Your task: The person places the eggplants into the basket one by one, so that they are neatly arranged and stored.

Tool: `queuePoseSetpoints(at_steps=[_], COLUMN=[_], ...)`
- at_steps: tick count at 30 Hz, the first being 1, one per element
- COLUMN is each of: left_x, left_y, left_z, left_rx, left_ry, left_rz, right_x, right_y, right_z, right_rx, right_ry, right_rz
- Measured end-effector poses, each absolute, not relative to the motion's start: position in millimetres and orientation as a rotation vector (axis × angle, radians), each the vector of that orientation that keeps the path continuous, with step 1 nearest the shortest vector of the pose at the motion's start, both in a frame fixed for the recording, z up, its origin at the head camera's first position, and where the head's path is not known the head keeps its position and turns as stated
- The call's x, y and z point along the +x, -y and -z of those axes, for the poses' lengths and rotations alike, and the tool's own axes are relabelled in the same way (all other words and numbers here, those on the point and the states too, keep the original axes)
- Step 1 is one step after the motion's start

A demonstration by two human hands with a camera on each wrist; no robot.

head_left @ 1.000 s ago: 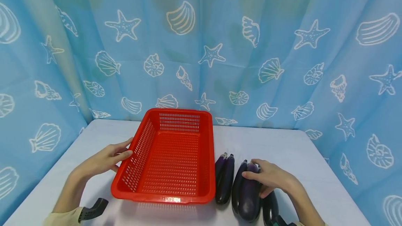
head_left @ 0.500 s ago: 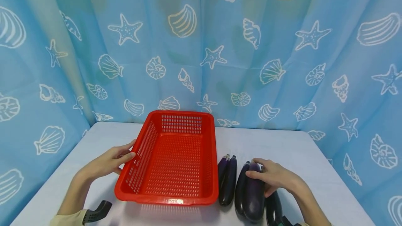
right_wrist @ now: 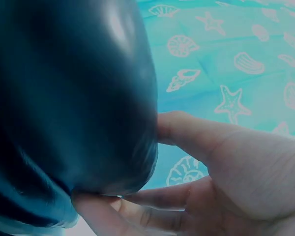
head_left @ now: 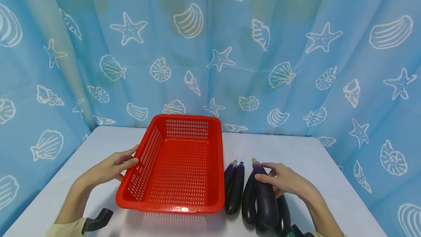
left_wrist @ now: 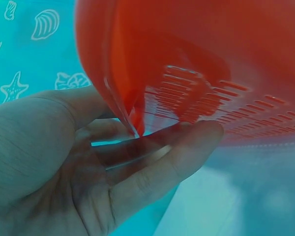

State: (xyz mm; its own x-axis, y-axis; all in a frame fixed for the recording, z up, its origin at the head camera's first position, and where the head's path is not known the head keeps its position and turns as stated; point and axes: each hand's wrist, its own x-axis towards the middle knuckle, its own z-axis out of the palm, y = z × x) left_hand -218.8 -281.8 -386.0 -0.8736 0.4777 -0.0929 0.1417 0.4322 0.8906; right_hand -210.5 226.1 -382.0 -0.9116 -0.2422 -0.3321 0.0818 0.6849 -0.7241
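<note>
A red plastic basket (head_left: 167, 207) with slotted walls stands on the white table, its inside bare. My left hand (head_left: 105, 169) grips its left rim; the left wrist view has the rim (left_wrist: 119, 101) between thumb and fingers. To the basket's right, my right hand (head_left: 287, 182) holds a large dark purple eggplant (head_left: 267, 200) near its stem end, which is tipped upward. In the right wrist view, the thumb and fingers are on either side of that eggplant (right_wrist: 88, 98). Other eggplants lie beneath and beside it, one to the left (head_left: 249, 196), another to the right (head_left: 284, 215).
Two slim eggplants (head_left: 236, 189) lie side by side against the basket's right wall. A blue curtain (head_left: 197, 46) with shell and starfish prints hangs behind and along both sides of the white table (head_left: 279, 145). A black wrist mount (head_left: 98, 220) sits at my left cuff.
My right hand has raised the stem end of the large eggplant off the others and moved it slightly away from me. The left hand has kept its hold on the basket.
</note>
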Motion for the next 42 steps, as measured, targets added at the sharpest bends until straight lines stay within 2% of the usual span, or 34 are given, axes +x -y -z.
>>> queuePoseSetpoints(at_steps=[28,42], left_x=[-219,-216], left_y=[281,282], left_z=[386,390], left_rx=[0.527,0.405], left_ry=[-2.344,-2.329], left_rz=[-1.432,-1.493], right_x=[-218,-227], right_y=[-233,-225], right_z=[378,360], right_rx=[-0.248,-0.396], right_ry=[-2.752,-2.907], right_rz=[0.938,0.893])
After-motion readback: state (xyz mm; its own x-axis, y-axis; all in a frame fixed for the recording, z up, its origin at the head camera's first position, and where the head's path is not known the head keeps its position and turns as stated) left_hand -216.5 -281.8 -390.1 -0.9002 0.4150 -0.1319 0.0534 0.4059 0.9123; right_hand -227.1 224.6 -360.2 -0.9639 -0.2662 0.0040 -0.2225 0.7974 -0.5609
